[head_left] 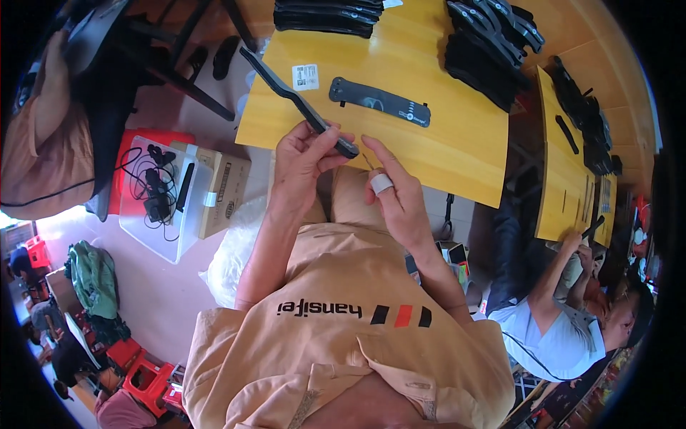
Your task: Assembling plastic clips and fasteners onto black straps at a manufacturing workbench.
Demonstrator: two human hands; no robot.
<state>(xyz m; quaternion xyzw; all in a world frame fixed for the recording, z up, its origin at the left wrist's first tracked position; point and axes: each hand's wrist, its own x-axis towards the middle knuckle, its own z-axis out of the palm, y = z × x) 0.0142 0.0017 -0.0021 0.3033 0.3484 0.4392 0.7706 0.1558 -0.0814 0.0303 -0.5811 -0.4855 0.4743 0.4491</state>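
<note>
A yellow wood-grain table (443,157) carries a neat stack of flat black pieces (329,18) at its far edge, a loose heap of black and grey pieces (486,53) toward its far right corner, and, between these and the near edge, a small white printed label (305,77) just beside a dark, round-ended flat panel (380,101). On the similar yellow table (554,218) to the right lie a row of black pieces (582,114) and a narrow black strip (567,134).
</note>
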